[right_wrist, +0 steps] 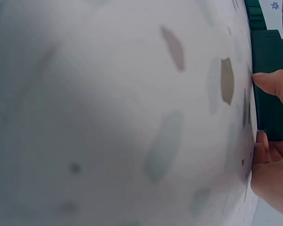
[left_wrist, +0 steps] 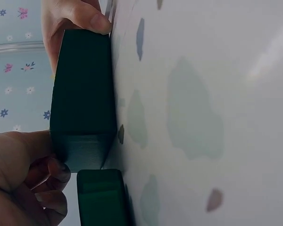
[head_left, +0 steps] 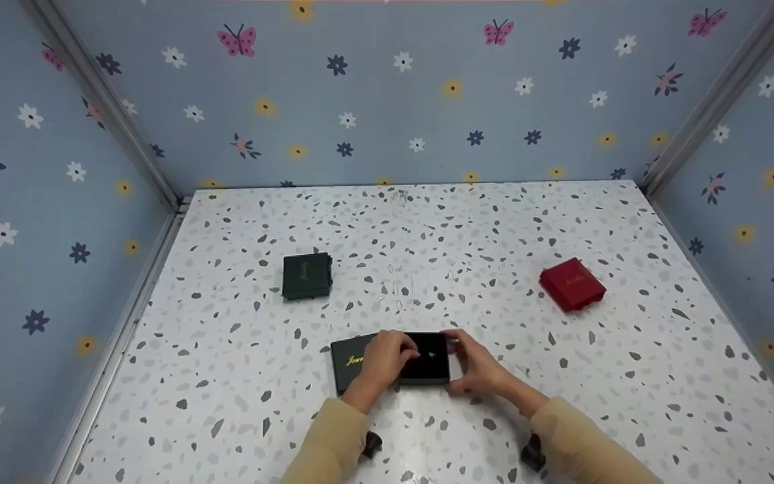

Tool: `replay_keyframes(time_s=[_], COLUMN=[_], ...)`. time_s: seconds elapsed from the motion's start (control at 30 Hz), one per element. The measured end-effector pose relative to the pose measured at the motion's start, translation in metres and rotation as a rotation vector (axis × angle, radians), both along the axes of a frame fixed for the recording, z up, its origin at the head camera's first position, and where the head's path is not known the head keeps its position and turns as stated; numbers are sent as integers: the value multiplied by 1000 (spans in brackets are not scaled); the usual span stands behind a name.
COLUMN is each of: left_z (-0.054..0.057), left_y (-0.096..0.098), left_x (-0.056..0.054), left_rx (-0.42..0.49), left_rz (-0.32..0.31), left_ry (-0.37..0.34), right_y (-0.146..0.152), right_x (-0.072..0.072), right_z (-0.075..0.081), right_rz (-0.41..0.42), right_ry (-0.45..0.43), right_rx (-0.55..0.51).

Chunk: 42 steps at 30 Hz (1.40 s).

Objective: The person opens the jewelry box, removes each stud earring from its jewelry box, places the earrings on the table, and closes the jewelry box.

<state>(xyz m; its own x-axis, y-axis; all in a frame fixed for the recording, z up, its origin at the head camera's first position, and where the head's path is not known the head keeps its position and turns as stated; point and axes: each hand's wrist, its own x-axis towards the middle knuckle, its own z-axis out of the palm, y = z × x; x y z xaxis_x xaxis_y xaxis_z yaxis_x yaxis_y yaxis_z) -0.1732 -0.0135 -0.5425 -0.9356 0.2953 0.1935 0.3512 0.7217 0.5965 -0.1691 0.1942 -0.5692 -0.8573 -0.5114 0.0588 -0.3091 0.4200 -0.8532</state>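
Note:
A dark green jewelry box [head_left: 425, 383] lies open on the table, showing a black inner pad. Its lid [head_left: 345, 363], with gold lettering, is laid out to the left. My right hand [head_left: 481, 366] grips the box's right end, thumb on the near side and fingers on the far side. Over the left part of the pad is my left hand [head_left: 385, 356], fingers bent and tips at the pad; I cannot tell whether they pinch anything. A tiny shiny piece [head_left: 431, 354] shows on the pad just right of these fingertips.
A closed dark green box [head_left: 307, 276] stands farther back on the left, and a closed red box [head_left: 572, 285] back on the right. The speckled white table [head_left: 427, 228] is bordered by flower-patterned panels [head_left: 400, 101] at the back and both sides.

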Motion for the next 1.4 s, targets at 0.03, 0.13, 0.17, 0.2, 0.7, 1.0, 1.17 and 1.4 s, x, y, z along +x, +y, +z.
replay_keyframes(time_s=[0.03, 0.13, 0.17, 0.2, 0.7, 1.0, 1.17, 1.4], left_z=[0, 0, 0, 0, 2, 8, 9, 13], left_y=[0, 1, 1, 1, 3, 4, 4, 2], left_x=[0, 0, 0, -1, -1, -2, -2, -4], left_rx=[-3, -17, -23, -30, -135, -138, -134, -97], left_rz=[3, 9, 10, 10, 0, -6, 3, 14], left_ry=[-1, -1, 0, 3, 41, 13, 2, -20], right_y=[0, 1, 1, 1, 0, -7, -2, 1], right_x=[0, 0, 0, 0, 0, 9, 3, -1], right_z=[0, 2, 2, 3, 2, 25, 8, 0], right_rz=[-2, -5, -6, -8, -14, 6, -19, -12], right_ry=[-11, -33, -38, -43, -22, 16, 8, -24], right_rx=[3, 3, 4, 6, 20, -37, 39, 5])
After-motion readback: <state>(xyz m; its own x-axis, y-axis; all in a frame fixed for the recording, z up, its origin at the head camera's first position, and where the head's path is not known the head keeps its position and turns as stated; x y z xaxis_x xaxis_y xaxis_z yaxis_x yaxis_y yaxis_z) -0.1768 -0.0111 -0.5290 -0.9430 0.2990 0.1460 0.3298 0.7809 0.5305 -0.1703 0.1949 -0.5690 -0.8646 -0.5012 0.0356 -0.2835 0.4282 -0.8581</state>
